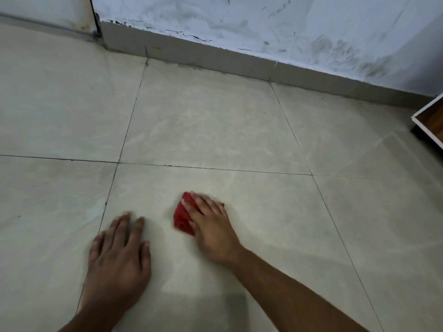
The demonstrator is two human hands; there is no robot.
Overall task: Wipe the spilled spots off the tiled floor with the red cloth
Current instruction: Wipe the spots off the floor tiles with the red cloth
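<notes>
- Right now, wiping step is underway, by my read: right hand (211,226) lies flat on the red cloth (183,218), pressing it to the tiled floor (215,121). Motion blur on the fingers (191,207) fits a stroke in progress.
- Right-hand grip: fingers straight and slightly spread over the cloth top, pressing down, not curled round it. Thumb side mostly hidden, can't tell if it tucks an edge.
- Left hand (119,257): flat on the floor, fingers straight and a bit apart, holding nothing, prob. bracing body weight. It sits just left of the cloth, apart from it.
- Cloth: bunched/folded into a small wad, bright red, mostly showing left of and beyond the right hand; rest is under the palm. Lies on the tile nearest the camera, well short of the grey skirting (215,61) and scuffed wall (263,27).
- Spots: none plainly visible near the cloth; faint sheen on the tile around it, too vague to call wet or dry. How much is left I can't judge.
- Next move calls for: steady downward pressure, short passes over any marks beside the cloth, and refolding if the wad loosens.
- A wood-faced furniture corner (431,121) stands far right of the cloth, well apart.
</notes>
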